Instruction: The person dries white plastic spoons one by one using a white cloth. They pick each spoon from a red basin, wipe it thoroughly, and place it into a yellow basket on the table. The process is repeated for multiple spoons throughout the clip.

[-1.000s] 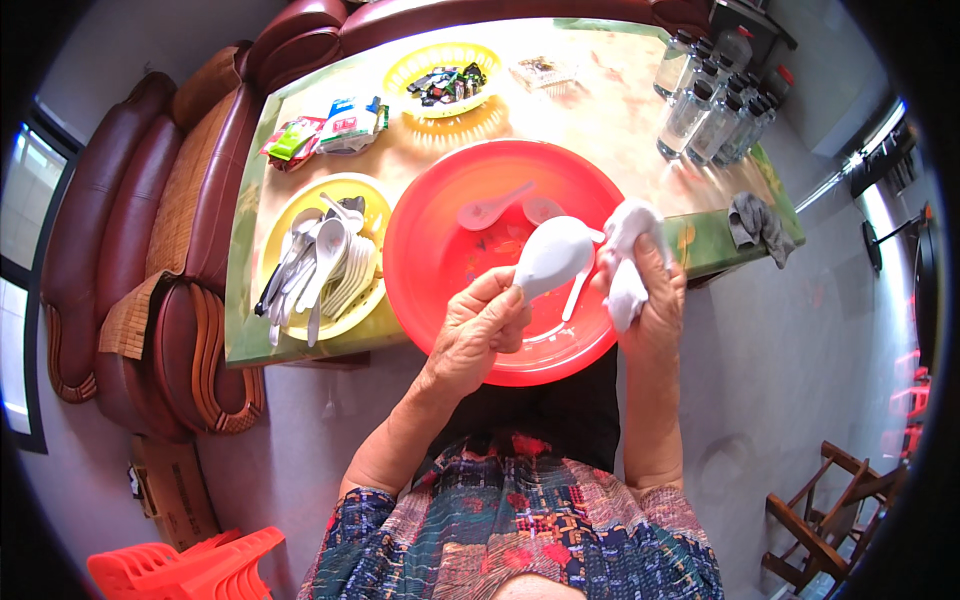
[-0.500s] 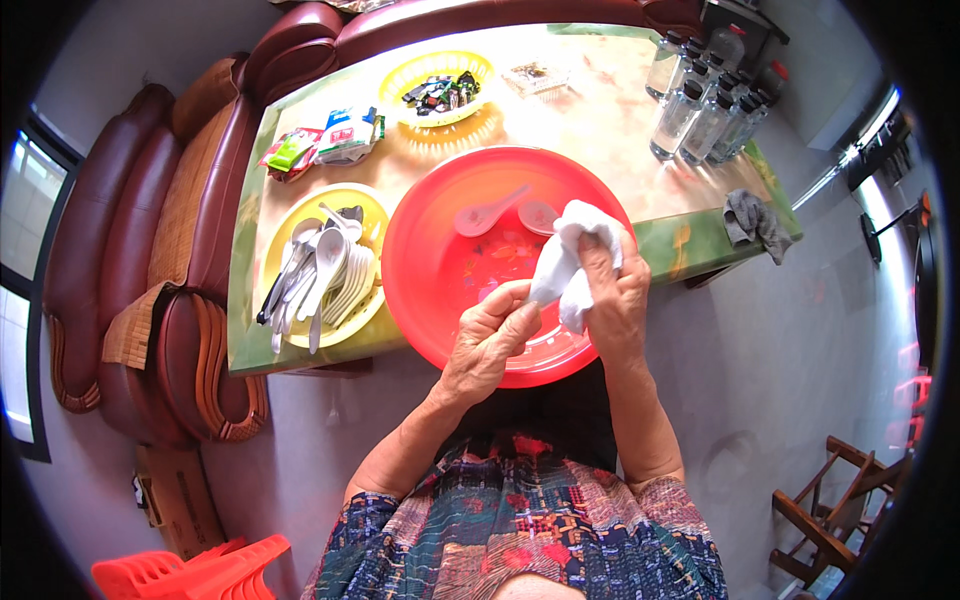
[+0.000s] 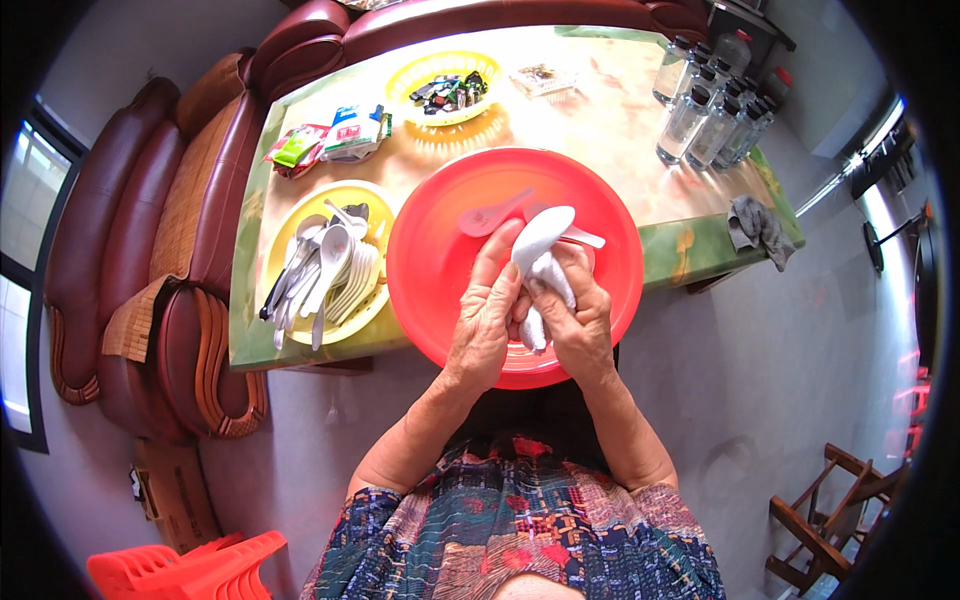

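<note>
Over a red basin (image 3: 425, 215) both my hands are together. My left hand (image 3: 485, 315) is closed on a white soup spoon (image 3: 541, 230), whose bowl points up and away from me. In my right hand (image 3: 583, 320) a white cloth (image 3: 553, 280) is bunched against the lower part of the spoon, which hides its handle. Inside the basin lie another spoon (image 3: 490, 216), looking pinkish, and one more white spoon (image 3: 583, 236) partly behind my right hand.
Left of the basin a yellow basket (image 3: 373, 200) holds several spoons. Behind it lie colourful packets (image 3: 352, 135) and a second yellow basket (image 3: 490, 68) of small wrapped items. Several clear bottles (image 3: 683, 125) stand at the right; a grey rag (image 3: 757, 230) hangs over the table edge.
The cloth and spoon have come down and left, between my closer hands. The spoon's bowl, earlier covered by the cloth, now shows. My right hand has turned and lowered.
</note>
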Tool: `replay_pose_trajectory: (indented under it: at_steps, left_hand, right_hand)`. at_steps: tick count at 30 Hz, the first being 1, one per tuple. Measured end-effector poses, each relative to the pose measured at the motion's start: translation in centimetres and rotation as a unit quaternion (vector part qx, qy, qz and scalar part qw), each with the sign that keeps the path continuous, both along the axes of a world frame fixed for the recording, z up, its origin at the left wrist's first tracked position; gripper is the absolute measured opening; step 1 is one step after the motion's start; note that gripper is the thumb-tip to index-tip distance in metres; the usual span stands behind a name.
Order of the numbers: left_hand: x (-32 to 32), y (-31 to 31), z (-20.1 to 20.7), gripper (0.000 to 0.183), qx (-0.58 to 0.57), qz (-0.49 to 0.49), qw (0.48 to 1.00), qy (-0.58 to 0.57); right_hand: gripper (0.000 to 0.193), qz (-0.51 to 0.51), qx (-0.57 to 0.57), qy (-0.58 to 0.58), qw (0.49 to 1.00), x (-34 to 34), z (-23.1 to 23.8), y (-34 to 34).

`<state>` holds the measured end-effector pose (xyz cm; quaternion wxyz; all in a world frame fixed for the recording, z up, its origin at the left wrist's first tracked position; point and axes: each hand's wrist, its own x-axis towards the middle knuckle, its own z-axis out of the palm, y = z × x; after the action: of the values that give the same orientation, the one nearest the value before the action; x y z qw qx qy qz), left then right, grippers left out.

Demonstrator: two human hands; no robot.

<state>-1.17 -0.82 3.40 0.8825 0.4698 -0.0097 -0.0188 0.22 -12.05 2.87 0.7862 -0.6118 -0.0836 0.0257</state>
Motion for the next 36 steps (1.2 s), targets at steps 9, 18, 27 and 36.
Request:
replay_pose_trajectory:
  at_steps: [9, 18, 27, 36]
  left_hand:
    - [-0.2, 0.2, -1.5, 0.045, 0.053, -0.003, 0.998, 0.025]
    - [0.7, 0.3, -1.3, 0.047, -0.176, -0.042, 0.982, 0.058]
    - [1.1, 0.8, -2.4, 0.033, -0.133, 0.038, 0.983, 0.122]
    - [0.7, 0.9, -3.0, 0.034, -0.097, 0.035, 0.988, 0.114]
  right_hand:
    - [0.052, -0.091, -0.337, -0.365, 0.863, 0.2, -0.8, -0.5]
    - [0.042, -0.188, -0.386, -0.375, 0.822, 0.8, 0.2, 1.1]
    - [0.039, -0.007, -0.403, -0.359, 0.842, -2.3, 0.2, -0.9]
    - [0.037, 0.108, -0.246, -0.268, 0.925, -1.1, 1.8, -3.0]
